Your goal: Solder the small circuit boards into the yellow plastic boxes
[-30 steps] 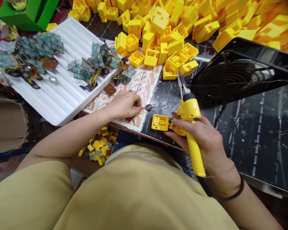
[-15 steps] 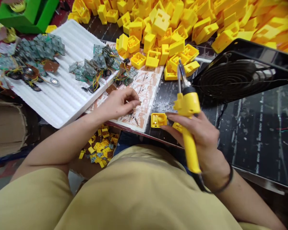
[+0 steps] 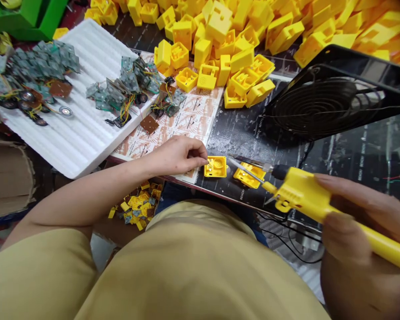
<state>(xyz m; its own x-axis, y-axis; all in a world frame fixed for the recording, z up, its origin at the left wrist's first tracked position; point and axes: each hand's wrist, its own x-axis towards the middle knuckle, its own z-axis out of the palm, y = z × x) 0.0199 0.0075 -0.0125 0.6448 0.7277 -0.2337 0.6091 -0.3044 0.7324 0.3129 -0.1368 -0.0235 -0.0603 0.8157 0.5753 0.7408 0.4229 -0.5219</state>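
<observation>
My right hand (image 3: 356, 231) grips a yellow soldering iron (image 3: 306, 195) low at the right, its metal tip pointing left toward two small yellow plastic housings on the black mat. My left hand (image 3: 176, 155) rests with its fingers pinched together at the left edge of the nearer open yellow housing (image 3: 215, 166). What the fingers pinch is too small to make out. The second yellow housing part (image 3: 250, 174) lies just under the iron's tip.
A large heap of yellow housings (image 3: 240, 40) fills the back. A white foam tray (image 3: 83, 129) at the left carries circuit boards (image 3: 126, 89) with wires and small speakers. A black fan (image 3: 323, 102) stands at the right. A box of scrap parts (image 3: 138, 206) sits below the table edge.
My right hand swung the soldering iron from upright to lying low, tip pointing left, and moved right. My left hand slid right to the open housing.
</observation>
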